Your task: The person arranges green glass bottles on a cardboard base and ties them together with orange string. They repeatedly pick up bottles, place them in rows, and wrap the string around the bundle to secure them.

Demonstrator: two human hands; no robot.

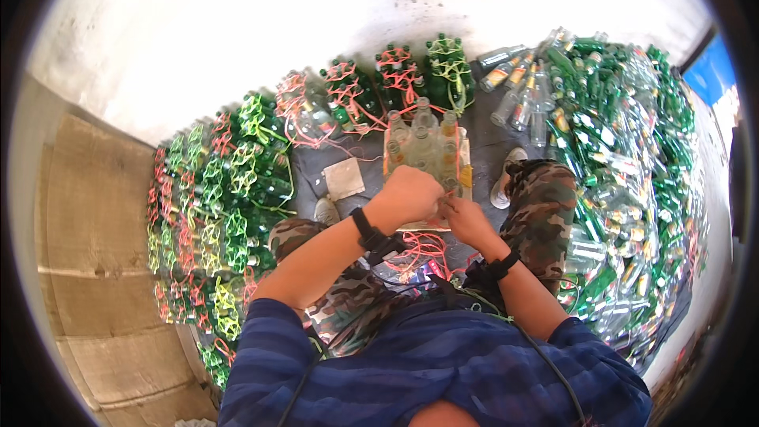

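A tight cluster of clear glass bottles (424, 142) stands upright on a small board (466, 160) between my feet. Red plastic string runs round the bottles' necks. At the near side of the cluster, my left hand (413, 191) is closed, its fingers bent in. My right hand (468, 220) is closed in a pinch right beside it, and the fingertips of both meet over the string. My hands hide part of the near bottles and the exact grip. A loose tangle of red string (421, 253) lies on the ground below my wrists.
Tied bundles of green bottles (253, 158) stand in rows on the left, with more bundles (399, 75) along the white wall. A big heap of loose green and clear bottles (624, 166) lies on the right. A flat square piece (344, 179) rests near my left shoe (326, 210).
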